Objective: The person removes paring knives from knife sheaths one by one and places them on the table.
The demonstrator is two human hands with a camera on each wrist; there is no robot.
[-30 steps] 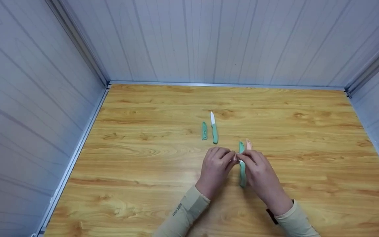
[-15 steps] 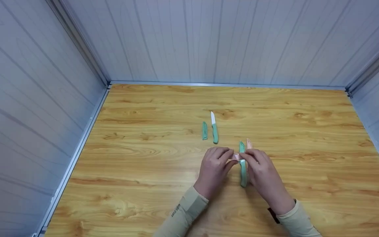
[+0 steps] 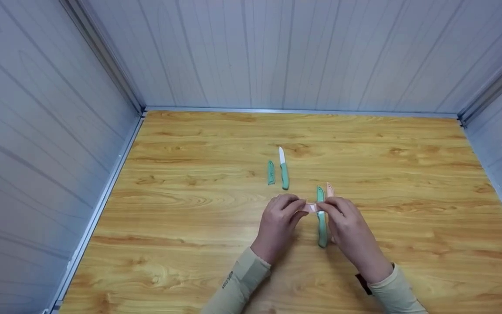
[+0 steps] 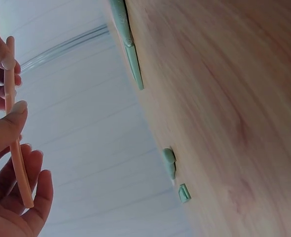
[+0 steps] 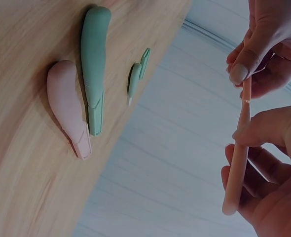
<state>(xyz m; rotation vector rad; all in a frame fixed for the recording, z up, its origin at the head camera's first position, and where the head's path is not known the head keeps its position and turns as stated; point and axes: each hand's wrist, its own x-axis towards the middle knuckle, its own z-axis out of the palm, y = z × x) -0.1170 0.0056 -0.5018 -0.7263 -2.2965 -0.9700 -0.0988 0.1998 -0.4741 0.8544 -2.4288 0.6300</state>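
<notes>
Two-handed, grips a slim pink piece point(image 3: 310, 208) crosswise above the tabletop, one end to each side: pinched between thumb and curled fingers of the left hand point(image 3: 278, 216), likewise by the right hand point(image 3: 341, 218). From the wrist views, a joint line between the two thumbs; cannot tell which half is handle and which cover. Along the beige left sleeve point(image 3: 243, 272), small dark lettering, blurred past reading; at the right wrist, a dark band point(image 3: 363, 284). On the far green sheath point(image 3: 271, 173), letter-like markings, too small to make out. Just right of that sheath and apart from it, a green-handled knife point(image 3: 285, 176), white blade pointing away from the person. Nearer, by the hands, a green sheathed knife point(image 3: 322, 231) and, just beside on the right, a pink sheathed knife point(image 5: 65, 101), partly hidden from above by the right hand, both with handles toward the person. Beneath, a wood-grain tabletop point(image 3: 168, 218), honey yellow with brown streaks and knots. At left, back and right, pale grey-blue panel walls point(image 3: 251, 56) with faint grain-like lines, edged at the back by a metallic strip point(image 3: 303, 112)
</notes>
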